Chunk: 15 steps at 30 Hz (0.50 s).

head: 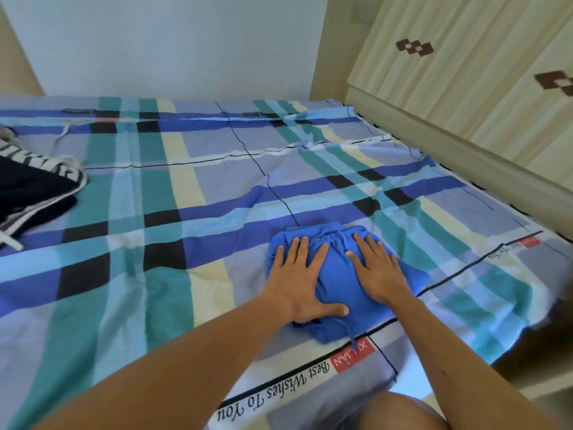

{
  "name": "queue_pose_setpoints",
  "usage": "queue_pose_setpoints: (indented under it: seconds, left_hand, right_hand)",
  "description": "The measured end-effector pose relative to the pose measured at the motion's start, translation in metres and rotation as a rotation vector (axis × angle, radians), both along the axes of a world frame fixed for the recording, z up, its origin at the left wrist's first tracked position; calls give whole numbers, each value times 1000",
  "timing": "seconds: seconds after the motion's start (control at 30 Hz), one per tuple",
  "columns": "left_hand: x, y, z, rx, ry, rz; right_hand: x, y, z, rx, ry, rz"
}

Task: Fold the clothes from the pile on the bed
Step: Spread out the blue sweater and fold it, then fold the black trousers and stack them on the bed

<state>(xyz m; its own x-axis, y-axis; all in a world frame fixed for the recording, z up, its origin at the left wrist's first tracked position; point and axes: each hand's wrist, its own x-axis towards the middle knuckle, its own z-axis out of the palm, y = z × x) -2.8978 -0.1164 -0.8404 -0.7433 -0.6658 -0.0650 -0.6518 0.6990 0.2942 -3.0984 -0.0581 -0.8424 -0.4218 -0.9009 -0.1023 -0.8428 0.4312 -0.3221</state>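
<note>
Now | left hand (299,274), right hand (376,271) spread on one blue garment (338,277) | one pile (31,187)

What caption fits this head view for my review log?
Both hands, left and right, press flat on folded blue shorts on the plaid bed sheet.

Both hands press flat on a folded blue garment (341,283) lying on the plaid bedsheet (186,212). The left hand (299,276) covers its left side, fingers spread; the right hand (376,270) covers its right. A drawstring (333,243) runs between the 2 sets of fingertips. Far left of the fingers lies a dark striped clothes pile (34,190).
</note>
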Motion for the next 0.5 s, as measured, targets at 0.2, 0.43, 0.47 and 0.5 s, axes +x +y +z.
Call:
queue_pose_setpoints:
  seconds: [0.2, 0.43, 0.47, 0.5]
  left_hand:
    - [93, -12, 59, 144, 290, 60]
    - [254, -12, 105, 62, 462, 301]
    - [274, -11, 108, 43, 479, 336]
    - [295, -10, 110, 23, 493, 381]
  right_hand:
    - [67, -12, 59, -405, -273, 51]
    - [202, -41, 121, -439, -575, 495]
    - [222, -45, 124, -436, -599, 527]
    - [242, -50, 126, -428, -618, 567]
